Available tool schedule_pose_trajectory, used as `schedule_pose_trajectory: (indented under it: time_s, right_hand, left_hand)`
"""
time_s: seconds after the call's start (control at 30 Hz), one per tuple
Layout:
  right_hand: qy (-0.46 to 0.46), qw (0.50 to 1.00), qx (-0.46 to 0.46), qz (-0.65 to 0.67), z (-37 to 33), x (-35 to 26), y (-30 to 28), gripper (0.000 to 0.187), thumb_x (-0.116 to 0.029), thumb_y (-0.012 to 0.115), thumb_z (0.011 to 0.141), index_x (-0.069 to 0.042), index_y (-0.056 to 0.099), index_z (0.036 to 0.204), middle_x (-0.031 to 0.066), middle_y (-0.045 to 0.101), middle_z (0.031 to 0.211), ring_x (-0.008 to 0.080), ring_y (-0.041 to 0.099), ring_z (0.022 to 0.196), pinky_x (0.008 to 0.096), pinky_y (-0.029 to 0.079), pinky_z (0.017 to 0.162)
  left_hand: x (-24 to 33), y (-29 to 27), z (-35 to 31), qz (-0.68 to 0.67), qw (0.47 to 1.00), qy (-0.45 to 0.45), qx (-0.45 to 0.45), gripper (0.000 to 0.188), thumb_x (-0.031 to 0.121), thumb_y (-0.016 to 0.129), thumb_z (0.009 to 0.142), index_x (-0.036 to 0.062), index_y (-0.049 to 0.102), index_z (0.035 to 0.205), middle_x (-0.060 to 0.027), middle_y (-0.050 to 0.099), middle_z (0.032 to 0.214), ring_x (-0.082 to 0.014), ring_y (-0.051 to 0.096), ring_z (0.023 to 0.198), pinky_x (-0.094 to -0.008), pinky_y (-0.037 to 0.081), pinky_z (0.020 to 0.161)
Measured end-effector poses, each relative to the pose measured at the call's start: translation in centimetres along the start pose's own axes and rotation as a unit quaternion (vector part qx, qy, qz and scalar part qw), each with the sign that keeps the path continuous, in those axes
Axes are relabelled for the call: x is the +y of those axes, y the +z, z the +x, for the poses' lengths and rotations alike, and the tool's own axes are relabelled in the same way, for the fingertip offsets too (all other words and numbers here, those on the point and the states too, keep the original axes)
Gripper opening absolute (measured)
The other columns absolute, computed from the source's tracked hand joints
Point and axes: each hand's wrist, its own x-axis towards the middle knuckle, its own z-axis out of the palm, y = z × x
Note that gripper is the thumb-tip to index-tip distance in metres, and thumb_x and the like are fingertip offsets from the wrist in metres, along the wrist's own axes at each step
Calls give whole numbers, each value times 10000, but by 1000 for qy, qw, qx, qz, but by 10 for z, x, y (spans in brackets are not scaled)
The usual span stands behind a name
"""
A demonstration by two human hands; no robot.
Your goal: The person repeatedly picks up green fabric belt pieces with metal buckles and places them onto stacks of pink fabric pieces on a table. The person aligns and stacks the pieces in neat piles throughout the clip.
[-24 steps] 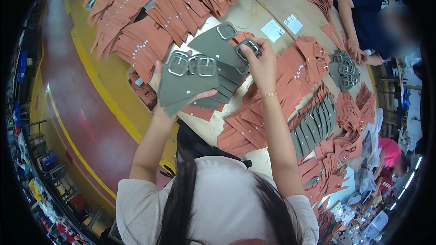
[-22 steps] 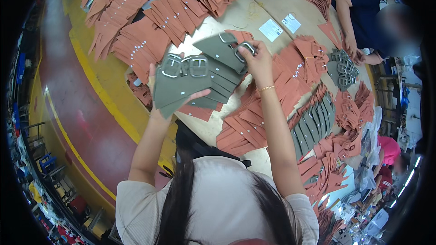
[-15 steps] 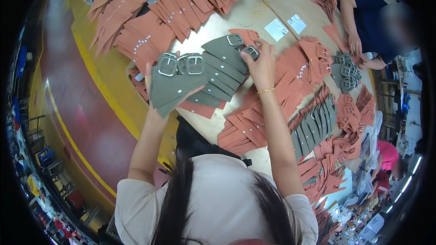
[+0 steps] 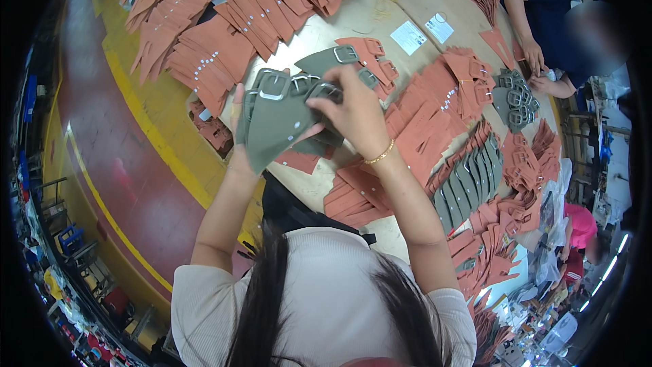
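Observation:
My left hand (image 4: 241, 156) is wrapped round a stack of grey-green strap pieces with silver buckles (image 4: 270, 129), fingers along the far-left side and thumb across the near side. My right hand (image 4: 360, 114) is closed in a pinch at the stack's right side, on a grey-green buckled strap piece (image 4: 322, 103) that overlaps the stack. Just beyond my right hand, another grey-green buckled piece (image 4: 322, 61) lies on the table, beside orange-brown buckled pieces (image 4: 377, 61). My fingertips partly hide the pinched piece.
Orange-brown strap pieces (image 4: 210, 58) lie in rows at the far left. More orange-brown pieces (image 4: 418, 126) and a fanned grey-green row (image 4: 468, 187) lie right. Two paper sheets (image 4: 409, 37) rest on the table. At the far right, a co-worker's hands (image 4: 536, 71) are near grey-green buckled pieces (image 4: 517, 105).
My right hand has moved left and nearer, from the grey-green pieces on the table to the stack, with a buckled piece pinched in it. The stack has shifted slightly right.

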Motion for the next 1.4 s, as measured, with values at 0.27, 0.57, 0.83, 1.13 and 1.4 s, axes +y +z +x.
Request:
schedule_pose_trajectory:
  time_s: [0.27, 0.57, 0.83, 1.13, 1.4]
  right_hand:
    - [148, 978, 148, 4, 37, 83, -35, 455, -193, 816, 770, -20, 499, 1046, 117, 657, 949, 149, 639, 714, 259, 514, 538]
    - [87, 975, 150, -142, 35, 106, -37, 366, -198, 786, 748, -21, 651, 1038, 180, 648, 992, 341, 633, 908, 408, 498, 820]
    - [3, 943, 120, -311, 37, 68, -40, 434, -266, 772, 774, -105, 677, 1166, 140, 549, 1273, 324, 490, 1167, 431, 409, 986]
    - [-203, 952, 45, -226, -3, -6, -1, 505, -217, 797, 715, -100, 595, 1163, 79, 601, 1139, 293, 529, 1081, 434, 451, 880]
    - [46, 971, 144, 187, 16, 24, -28, 415, -106, 793, 766, -43, 490, 1042, 94, 654, 909, 164, 645, 815, 306, 517, 702]
  left_hand:
    - [17, -4, -11, -30, 999, 27, 6, 796, 663, 427, 893, 130, 370, 1481, -184, 266, 1560, -458, 215, 1425, -728, 92, 1088]
    - [9, 3, -8, -39, 999, 0, 24, 726, 594, 423, 933, 115, 375, 1477, -171, 317, 1537, -437, 238, 1423, -758, 119, 1062]
    - [0, 10, -1, -26, 998, -30, -42, 723, 600, 378, 946, 114, 361, 1480, -135, 350, 1523, -402, 286, 1413, -770, 186, 1040]
    - [-4, 1, 6, -26, 999, -38, -27, 746, 629, 356, 948, 103, 350, 1477, -186, 426, 1446, -391, 460, 1296, -686, 338, 1032]
    - [12, -9, 1, -9, 997, -60, -40, 678, 517, 471, 947, 110, 357, 1478, -192, 355, 1503, -418, 362, 1365, -693, 228, 1087]
